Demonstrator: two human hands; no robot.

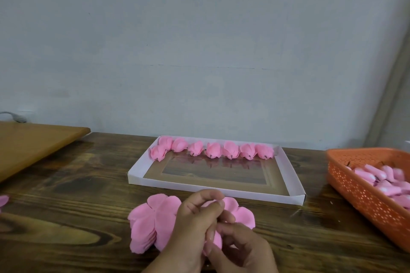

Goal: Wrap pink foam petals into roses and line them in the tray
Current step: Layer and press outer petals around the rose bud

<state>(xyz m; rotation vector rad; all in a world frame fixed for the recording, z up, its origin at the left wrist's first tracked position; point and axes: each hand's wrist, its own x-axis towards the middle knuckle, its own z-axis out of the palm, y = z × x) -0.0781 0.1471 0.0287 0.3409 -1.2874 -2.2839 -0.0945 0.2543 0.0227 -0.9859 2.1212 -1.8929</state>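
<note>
Wrapping step in progress: soft pink foam petal piece (214, 238) being curled at 6 o'clock, near table edge, atop loose pile of flat pink foam petals (153, 224). Left hand (195, 224) pinching the piece with curled fingers; right hand (241, 248) gripping from below, fingers curled round it. Exact contact partly hidden. Next, likely: tightening the roll without creasing foam, then carrying to 12 o'clock. Sitting there: shallow white cardboard tray (213, 189), row of finished pink foam roses (213, 150) along far wall, front part unfilled. At 3 o'clock: orange perforated plastic basket (359, 193) holding pink pieces.
</note>
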